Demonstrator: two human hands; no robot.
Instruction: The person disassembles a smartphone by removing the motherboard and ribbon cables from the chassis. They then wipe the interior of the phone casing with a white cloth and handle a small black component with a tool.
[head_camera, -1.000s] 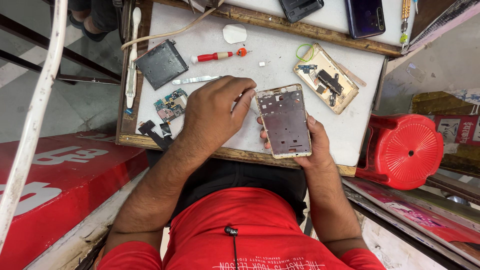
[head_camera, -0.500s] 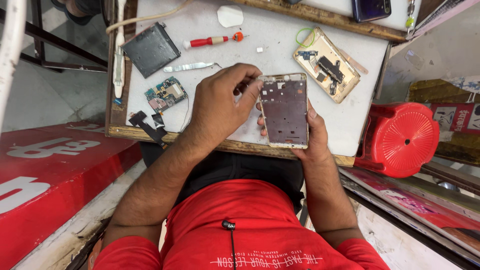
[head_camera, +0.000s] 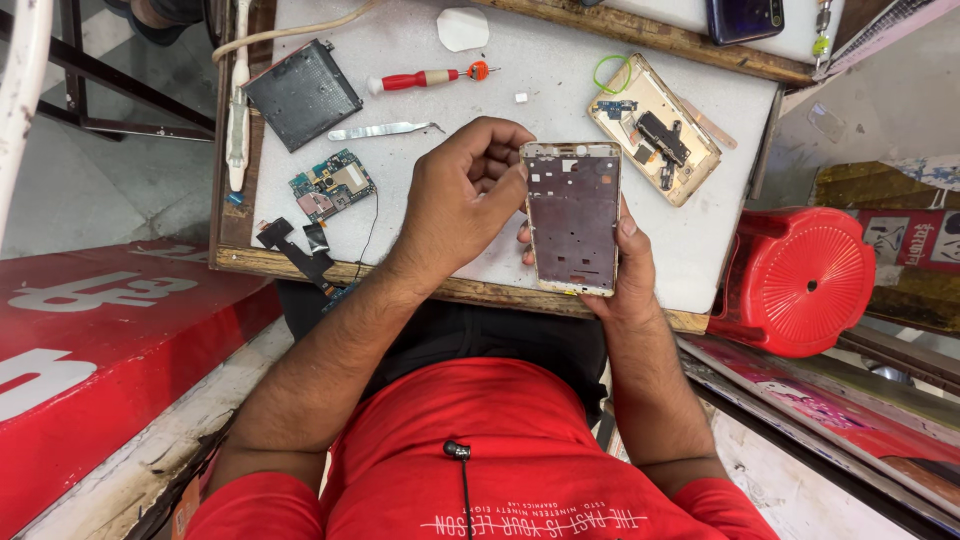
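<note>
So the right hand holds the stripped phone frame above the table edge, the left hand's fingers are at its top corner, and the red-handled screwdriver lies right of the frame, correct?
Not quite. In the head view the red-handled screwdriver lies on the table up and to the left of the phone frame, not right. The rest stands: right hand holds it, left hand at its top corner.

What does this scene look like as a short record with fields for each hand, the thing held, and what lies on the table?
left hand: fingertips at the top left edge of the phone frame
right hand: holds the phone frame from beneath, above the table's near edge
table: white top, wooden rim
on table, left: dark flat battery, tweezers, red screwdriver, circuit board
on table, right: gold back cover with small parts inside
beside table: red stool
</note>
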